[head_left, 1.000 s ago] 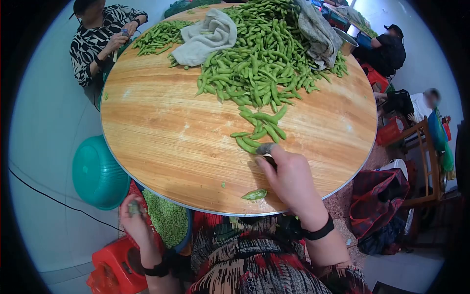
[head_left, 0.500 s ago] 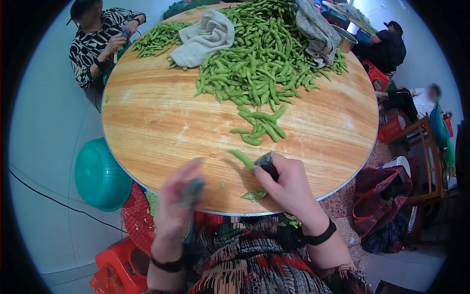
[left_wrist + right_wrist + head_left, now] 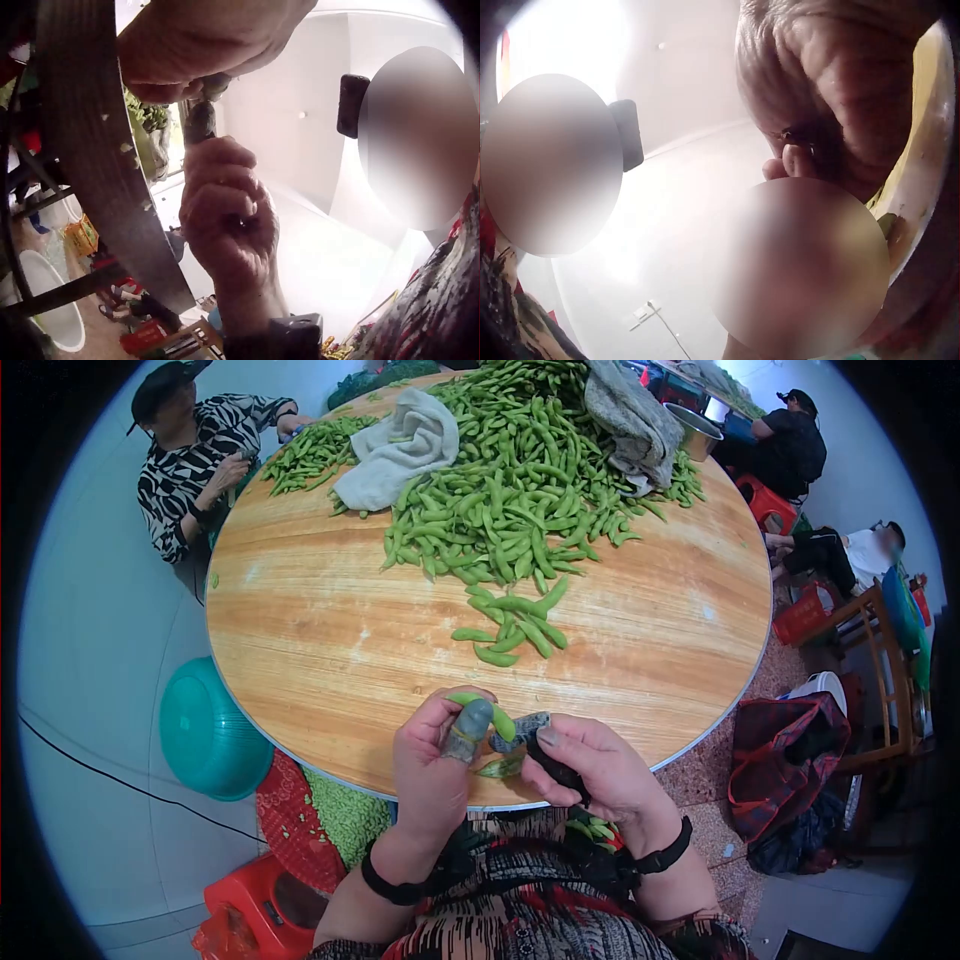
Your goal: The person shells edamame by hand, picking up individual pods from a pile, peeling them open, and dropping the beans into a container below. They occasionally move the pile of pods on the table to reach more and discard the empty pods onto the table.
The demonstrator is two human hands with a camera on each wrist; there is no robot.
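My left hand (image 3: 432, 775) pinches a green edamame pod (image 3: 497, 717) above the table's near edge; its thumb wears a grey-green cover (image 3: 466, 735) with a band round it. Close on the right, my right hand (image 3: 610, 765) curls round a black handle-like object (image 3: 556, 772), whose kind I cannot tell. A dark patterned wrap (image 3: 520, 732) covers its index finger, right at the pod's end. Beneath the hands an opened pod (image 3: 500, 768) lies on the wood. Several loose pods (image 3: 513, 622) lie farther forward. Both hands also show in the left wrist view.
A large edamame heap (image 3: 520, 490) covers the back of the round table (image 3: 300, 650), with a white cloth (image 3: 405, 450) and a grey cloth (image 3: 632, 425). Shelled beans (image 3: 345, 815) sit below the left edge, near a teal basin (image 3: 212, 730). People sit around.
The left hand has risen from beside the shelled beans to meet the right. The right hand picked a pod from the loose group and drew it back; the left hand now holds it.
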